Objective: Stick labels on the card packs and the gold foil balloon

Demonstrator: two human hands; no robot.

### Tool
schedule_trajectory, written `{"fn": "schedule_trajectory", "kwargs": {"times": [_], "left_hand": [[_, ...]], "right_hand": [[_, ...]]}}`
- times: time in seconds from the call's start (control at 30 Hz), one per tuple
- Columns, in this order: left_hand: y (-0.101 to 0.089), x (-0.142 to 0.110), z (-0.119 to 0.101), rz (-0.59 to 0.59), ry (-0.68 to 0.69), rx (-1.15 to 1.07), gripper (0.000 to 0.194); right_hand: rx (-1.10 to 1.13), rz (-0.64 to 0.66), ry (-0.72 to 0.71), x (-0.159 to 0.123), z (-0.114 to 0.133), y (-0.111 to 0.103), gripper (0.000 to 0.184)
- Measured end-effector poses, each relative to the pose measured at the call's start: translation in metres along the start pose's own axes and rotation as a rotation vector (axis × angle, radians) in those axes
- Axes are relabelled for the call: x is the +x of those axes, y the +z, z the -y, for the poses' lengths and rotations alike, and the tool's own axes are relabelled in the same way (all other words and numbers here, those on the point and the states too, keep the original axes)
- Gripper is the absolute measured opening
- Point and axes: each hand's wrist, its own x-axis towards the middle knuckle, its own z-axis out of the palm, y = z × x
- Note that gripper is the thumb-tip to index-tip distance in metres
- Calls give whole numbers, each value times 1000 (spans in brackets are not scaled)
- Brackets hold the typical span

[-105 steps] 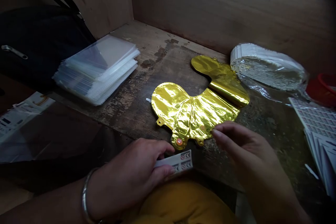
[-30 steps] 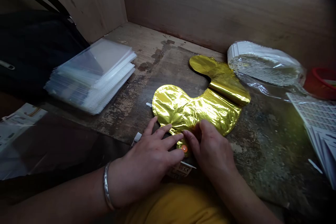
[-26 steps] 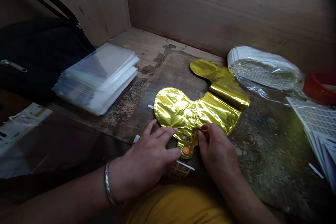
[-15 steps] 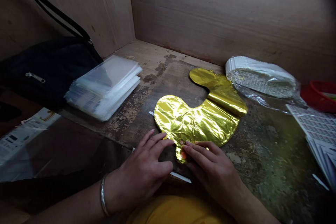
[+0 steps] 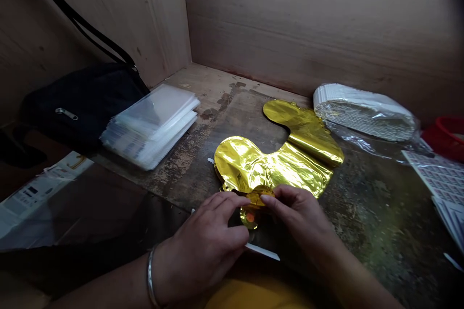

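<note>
A flat gold foil balloon (image 5: 275,166), curved like a thick C, lies on the worn tabletop, apparently on top of others like it. My right hand (image 5: 299,217) pinches the near edge of the foil between thumb and fingers, raising it in a small fold. Below that fold a rounded foil tab (image 5: 249,217) with an orange spot hangs towards me. My left hand (image 5: 212,231), with a silver bangle at the wrist, reaches over the left side of this edge; its index fingertip touches the foil and its thumb stands apart. Its other fingertips are partly hidden.
Clear plastic sleeves (image 5: 152,125) are stacked at left, beside a dark zipped bag (image 5: 83,106). White folded strips in plastic wrap (image 5: 362,111) lie at back right, near a red container (image 5: 444,137) and printed sheets (image 5: 435,176). A white strip (image 5: 263,251) lies near my hands. Wooden panels (image 5: 308,24) enclose the back.
My right hand has taken hold of the foil's near edge and lifted it into a fold. My left hand has shifted right, closer to it. The camera view has tilted slightly.
</note>
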Motion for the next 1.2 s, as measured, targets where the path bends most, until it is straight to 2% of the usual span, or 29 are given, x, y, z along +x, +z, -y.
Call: {"fn": "schedule_trajectory", "kwargs": {"times": [0.17, 0.3, 0.47, 0.5, 0.57, 0.6, 0.67, 0.7, 0.77, 0.8, 0.87, 0.93, 1.07, 1.13, 1.2], "left_hand": [[1, 0, 0, 12, 10, 1, 12], [-1, 5, -3, 67, 33, 31, 14], [4, 22, 1, 157, 127, 88, 11], [4, 26, 3, 171, 129, 83, 10], [4, 30, 5, 200, 100, 61, 10], [3, 31, 5, 210, 79, 49, 11], [2, 32, 6, 210, 45, 28, 13], [3, 32, 7, 201, 31, 20, 13], [8, 31, 11, 168, 57, 8, 10], [12, 31, 15, 143, 91, 12, 8], [24, 31, 25, 84, 198, 34, 6], [37, 31, 36, 32, 276, 59, 7], [59, 31, 51, -48, 304, 94, 9], [60, 32, 53, -62, 313, 91, 9], [52, 34, 48, -33, 308, 55, 8]], "right_hand": [[87, 145, 89, 8, 5, -7, 46], [133, 131, 57, 12, 2, -9, 41], [207, 166, 37, 14, 5, -14, 39], [202, 172, 13, 12, 5, -15, 37], [80, 135, -124, 6, 4, -15, 27], [-46, 93, -224, 2, 2, -14, 30], [-330, 12, -423, -6, -2, -12, 49], [-433, -12, -491, -9, -4, -10, 49], [-510, -33, -512, -6, -4, -13, 31], [-503, -49, -475, 1, -2, -18, 24], [-487, -131, -348, 24, 7, -39, 23], [-509, -247, -263, 61, 18, -72, 24], [-619, -561, -159, 141, 35, -146, 21], [-671, -679, -130, 165, 40, -169, 19], [-713, -773, -147, 170, 46, -177, 20]]}}
